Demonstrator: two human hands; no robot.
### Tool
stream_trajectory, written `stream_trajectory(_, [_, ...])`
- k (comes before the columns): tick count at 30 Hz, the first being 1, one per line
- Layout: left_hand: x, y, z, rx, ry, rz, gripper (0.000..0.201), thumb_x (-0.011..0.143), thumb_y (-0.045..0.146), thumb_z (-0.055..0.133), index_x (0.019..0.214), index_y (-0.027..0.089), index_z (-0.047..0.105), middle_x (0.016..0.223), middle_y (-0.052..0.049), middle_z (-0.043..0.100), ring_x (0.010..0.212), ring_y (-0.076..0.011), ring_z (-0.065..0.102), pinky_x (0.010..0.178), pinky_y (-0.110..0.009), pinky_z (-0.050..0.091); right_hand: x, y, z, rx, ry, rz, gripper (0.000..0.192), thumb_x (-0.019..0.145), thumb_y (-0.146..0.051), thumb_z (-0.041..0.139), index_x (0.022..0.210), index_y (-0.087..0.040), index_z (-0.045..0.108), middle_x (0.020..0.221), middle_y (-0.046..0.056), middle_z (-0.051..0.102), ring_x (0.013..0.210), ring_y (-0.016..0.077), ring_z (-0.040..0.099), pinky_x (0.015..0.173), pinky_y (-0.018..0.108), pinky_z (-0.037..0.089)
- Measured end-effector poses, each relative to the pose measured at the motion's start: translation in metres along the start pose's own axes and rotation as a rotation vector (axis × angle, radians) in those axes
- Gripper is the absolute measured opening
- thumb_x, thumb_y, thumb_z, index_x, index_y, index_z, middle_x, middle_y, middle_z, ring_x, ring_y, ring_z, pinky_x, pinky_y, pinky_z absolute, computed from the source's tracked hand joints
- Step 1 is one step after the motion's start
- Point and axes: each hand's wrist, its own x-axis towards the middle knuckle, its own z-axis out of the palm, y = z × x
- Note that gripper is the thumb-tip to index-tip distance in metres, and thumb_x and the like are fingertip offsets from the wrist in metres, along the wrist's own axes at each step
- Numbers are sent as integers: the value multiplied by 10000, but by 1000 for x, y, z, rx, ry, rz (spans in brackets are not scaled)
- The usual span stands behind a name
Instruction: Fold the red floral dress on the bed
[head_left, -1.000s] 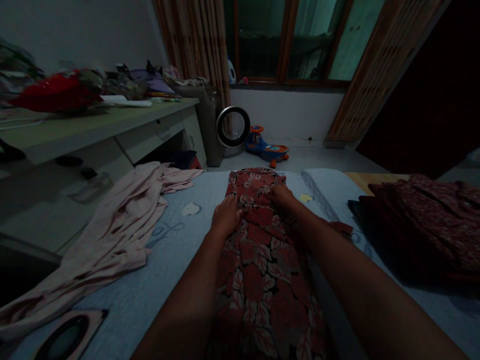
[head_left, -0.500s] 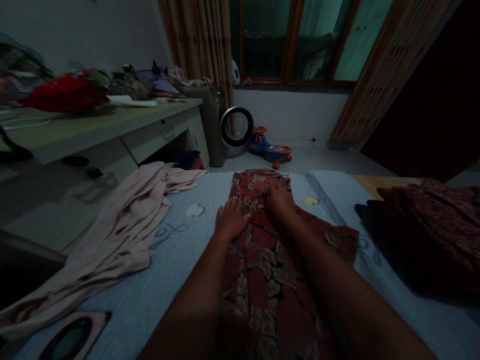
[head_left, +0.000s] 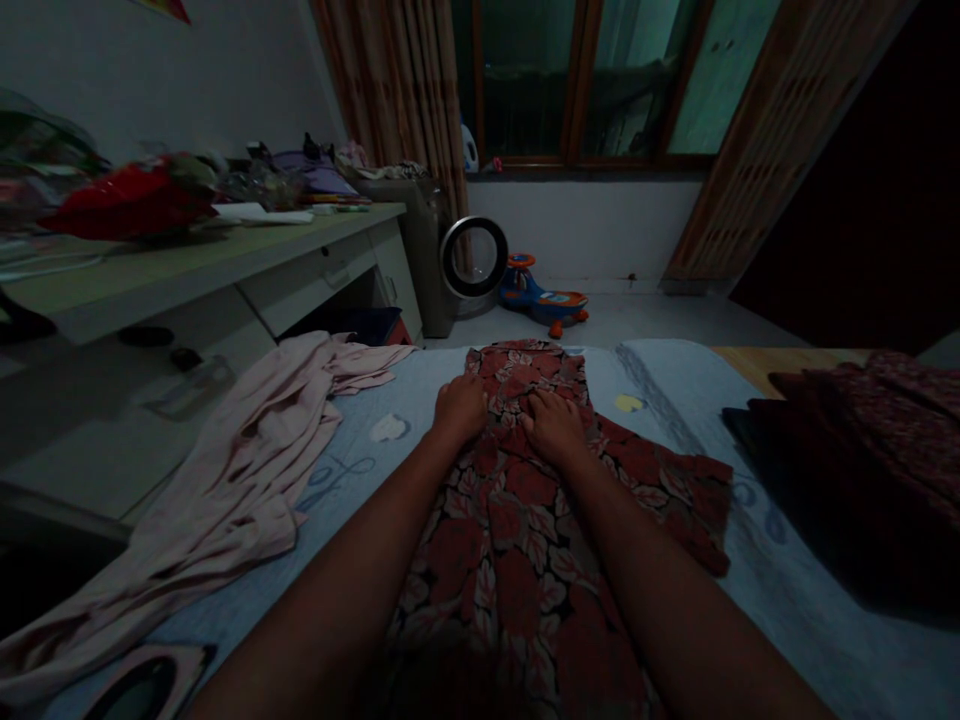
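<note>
A red garment with a pale leaf print [head_left: 525, 520] lies spread along the light blue bed sheet [head_left: 337, 520] in front of me. My left hand [head_left: 459, 408] rests palm down on its upper left edge, fingers together and curled over the cloth. My right hand [head_left: 553, 425] presses flat on the garment just right of it, fingers slightly apart. Both forearms stretch over the lower part of the garment and hide some of it. One flap of the garment sticks out to the right [head_left: 690, 500].
A crumpled pale pink garment [head_left: 240, 470] lies at the left on the bed. Dark red folded clothes [head_left: 862, 450] sit at the right. A cluttered desk [head_left: 187, 260] stands left; a round fan [head_left: 469, 257] and a toy ride-on car [head_left: 544, 300] are on the floor beyond.
Both hands have slid nearer to each other on the garment's upper part, the left moving up and right. The right flap of the garment now lies spread out wider.
</note>
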Motion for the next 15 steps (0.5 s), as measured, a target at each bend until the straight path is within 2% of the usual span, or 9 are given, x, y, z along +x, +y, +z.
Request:
stream_trajectory(3, [28, -10, 4, -40, -29, 196, 365, 970, 224, 409, 1296, 166, 563, 1368, -113, 595, 1284, -227, 539, 1086, -352, 416, -1, 0, 1, -3, 19, -1, 391, 977, -365, 447, 1311, -196, 561, 1471, 119, 519, 1324, 263, 449, 1091, 424, 287])
stream_trajectory(6, [54, -23, 15, -11, -92, 296, 398, 993, 298, 399, 1353, 181, 521, 1483, -93, 511, 1384, -220, 447, 1153, -351, 345, -1, 0, 3, -10, 35, -4, 388, 975, -369, 447, 1303, -203, 569, 1459, 111, 532, 1311, 262, 459, 1087, 417, 291])
stream_trajectory(9, [72, -36, 28, 9, -168, 253, 440, 998, 429, 398, 1348, 197, 529, 1470, -96, 527, 1371, -246, 466, 1121, -382, 384, -1, 0, 4, -12, 28, 8, 406, 975, -387, 441, 1321, -212, 562, 1473, 104, 521, 1327, 258, 447, 1093, 423, 289])
stream_trajectory(15, [82, -48, 43, -1, -201, 195, 574, 1006, 524, 346, 1498, 229, 360, 1602, -91, 359, 1470, -251, 333, 1154, -437, 331, -1, -1, 4, -48, 9, 48, 465, 979, -425, 428, 1380, -209, 522, 1534, 121, 452, 1388, 277, 383, 1122, 471, 256])
